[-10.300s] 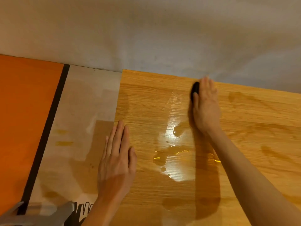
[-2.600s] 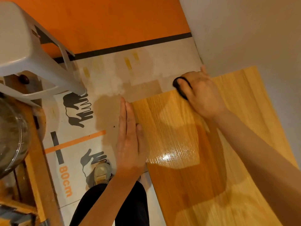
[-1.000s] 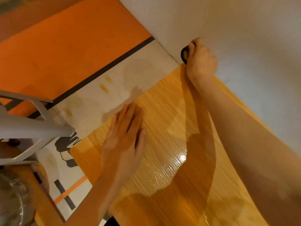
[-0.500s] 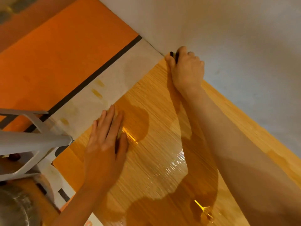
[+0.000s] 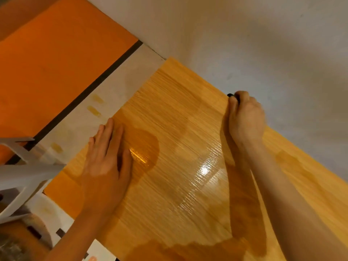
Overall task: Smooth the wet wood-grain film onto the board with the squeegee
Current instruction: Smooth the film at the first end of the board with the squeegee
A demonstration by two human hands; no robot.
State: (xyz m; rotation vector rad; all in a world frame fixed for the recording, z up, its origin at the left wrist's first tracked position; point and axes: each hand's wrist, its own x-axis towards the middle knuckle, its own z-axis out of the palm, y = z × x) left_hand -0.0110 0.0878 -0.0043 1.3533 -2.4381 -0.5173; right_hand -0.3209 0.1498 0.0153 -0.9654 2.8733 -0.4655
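Right hand [image 5: 244, 117] grips the squeegee [image 5: 232, 96] at the film's [image 5: 178, 147] far edge; left hand [image 5: 107, 157] presses flat, fingers together. Trapped water could bubble; a slip could crease it.

Left hand [image 5: 107, 157] flat on film [image 5: 169, 166], right hand [image 5: 244, 117] with squeegee [image 5: 232, 96] at far edge, wall [image 5: 244, 34] behind
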